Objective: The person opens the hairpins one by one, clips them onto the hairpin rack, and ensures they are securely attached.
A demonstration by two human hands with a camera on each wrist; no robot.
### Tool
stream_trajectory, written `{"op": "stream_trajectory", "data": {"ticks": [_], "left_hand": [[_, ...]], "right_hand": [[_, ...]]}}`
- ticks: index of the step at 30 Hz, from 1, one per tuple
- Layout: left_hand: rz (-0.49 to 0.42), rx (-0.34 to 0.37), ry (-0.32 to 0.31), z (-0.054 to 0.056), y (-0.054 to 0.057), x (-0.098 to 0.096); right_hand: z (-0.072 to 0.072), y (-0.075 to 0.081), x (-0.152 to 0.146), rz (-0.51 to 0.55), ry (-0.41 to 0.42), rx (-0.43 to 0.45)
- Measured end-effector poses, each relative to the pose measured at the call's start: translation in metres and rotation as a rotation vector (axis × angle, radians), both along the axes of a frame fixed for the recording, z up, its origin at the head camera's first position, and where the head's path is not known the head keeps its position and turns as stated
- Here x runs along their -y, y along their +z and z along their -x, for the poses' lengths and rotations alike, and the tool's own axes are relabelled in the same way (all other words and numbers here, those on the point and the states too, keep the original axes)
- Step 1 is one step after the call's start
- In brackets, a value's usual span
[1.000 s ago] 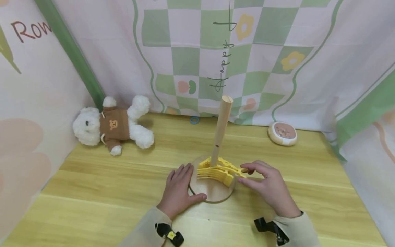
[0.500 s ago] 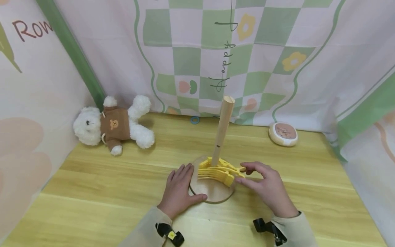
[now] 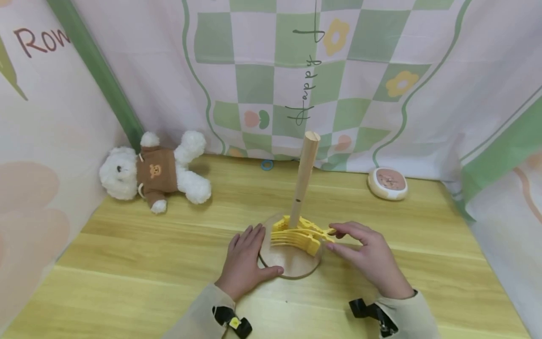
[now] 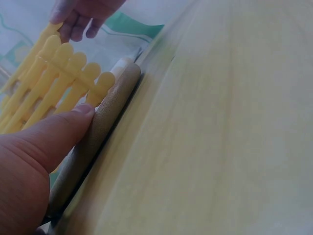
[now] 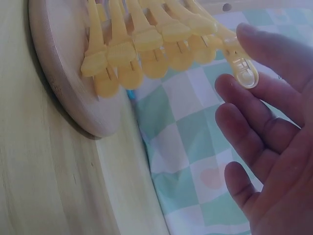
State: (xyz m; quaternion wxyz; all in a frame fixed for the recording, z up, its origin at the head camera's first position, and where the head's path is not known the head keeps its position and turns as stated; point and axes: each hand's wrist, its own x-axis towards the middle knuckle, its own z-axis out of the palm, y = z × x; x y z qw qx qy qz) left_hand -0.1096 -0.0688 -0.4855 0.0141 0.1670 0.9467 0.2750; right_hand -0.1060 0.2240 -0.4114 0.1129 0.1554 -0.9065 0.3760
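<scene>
A wooden post [image 3: 302, 183] with a small hole rises from a round wooden base [image 3: 292, 268]. My left hand [image 3: 245, 261] rests at the base's left edge, fingers straight and thumb spread along the front rim. Round the foot of the post sit several yellow plastic slatted pieces [image 3: 296, 240], fanned side by side, with rounded ends and narrow shafts. The thumb and index finger of my right hand [image 3: 368, 254] pinch the outermost yellow piece by its rounded tab [image 5: 247, 73], right of the base. Its other end is hidden among the neighbouring slats.
A white plush dog [image 3: 156, 172] in a brown sweater lies at the back left. A small blue ring [image 3: 267, 165] is near the curtain [image 3: 254, 42], and a round white device [image 3: 387, 183] stands at the back right. All are on the wooden table [image 3: 148, 273].
The tip of the pinched yellow piece sits slightly closer to the post than a second ago, with the right fingertips still on it. The left hand and base have stayed put.
</scene>
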Motion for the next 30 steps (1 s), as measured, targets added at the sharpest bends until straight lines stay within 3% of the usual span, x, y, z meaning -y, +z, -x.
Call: {"op": "stream_trajectory", "data": {"ticks": [4,12,21,30], "left_hand": [[-0.001,-0.003,0.003,0.0,0.0,0.0],[0.0,-0.001,0.006,0.0,0.001,0.0],[-0.003,0.006,0.006,-0.001,0.005,-0.001],[0.002,0.011,0.007,0.0,0.003,-0.001]], "right_hand": [[0.0,-0.001,0.002,-0.002,0.001,-0.022],[0.0,0.0,0.006,0.003,-0.023,0.019],[0.0,-0.003,0.011,-0.025,-0.016,-0.029],[0.0,-0.005,0.012,-0.023,-0.023,-0.022]]}}
